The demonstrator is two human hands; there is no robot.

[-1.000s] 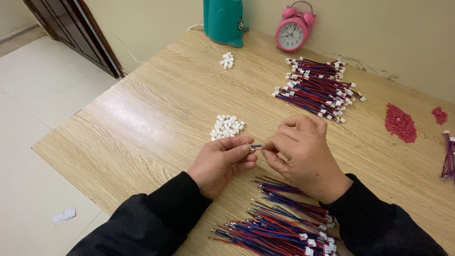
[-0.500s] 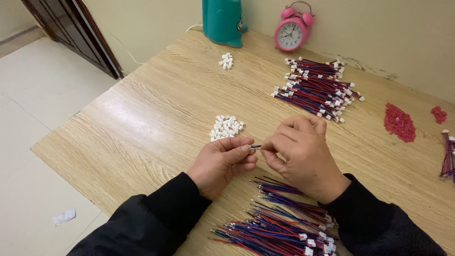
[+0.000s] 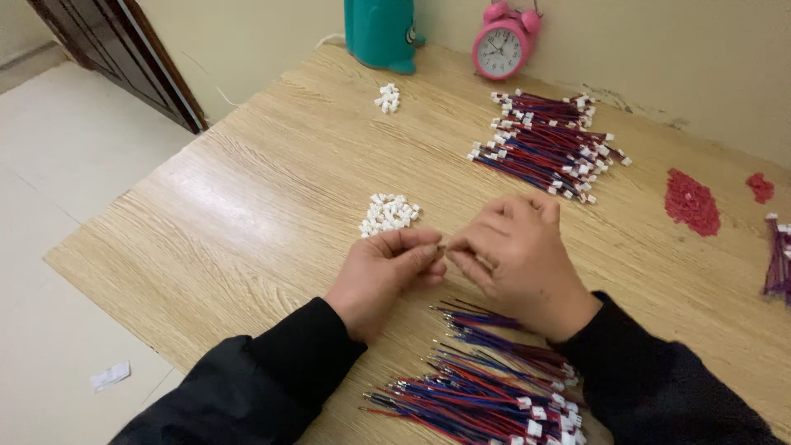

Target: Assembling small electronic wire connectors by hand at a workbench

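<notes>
My left hand (image 3: pixel 386 270) and my right hand (image 3: pixel 515 255) meet fingertip to fingertip over the wooden table (image 3: pixel 247 206). Between them they pinch a small piece, which looks like a white connector and a wire end, mostly hidden by the fingers. A small heap of white plastic connectors (image 3: pixel 388 213) lies just beyond my left hand. A bundle of red and blue wires (image 3: pixel 486 387) with bare ends lies under and in front of my right wrist.
A larger pile of red and blue wires with white connectors (image 3: pixel 548 144) lies at the back. Behind it stand a pink alarm clock (image 3: pixel 503 41) and a teal container (image 3: pixel 381 33). A few white connectors (image 3: pixel 387 97) and red pieces (image 3: pixel 690 202) lie apart.
The hands have closed together a little, and the short wire end seen between the fingertips earlier is now covered by them.
</notes>
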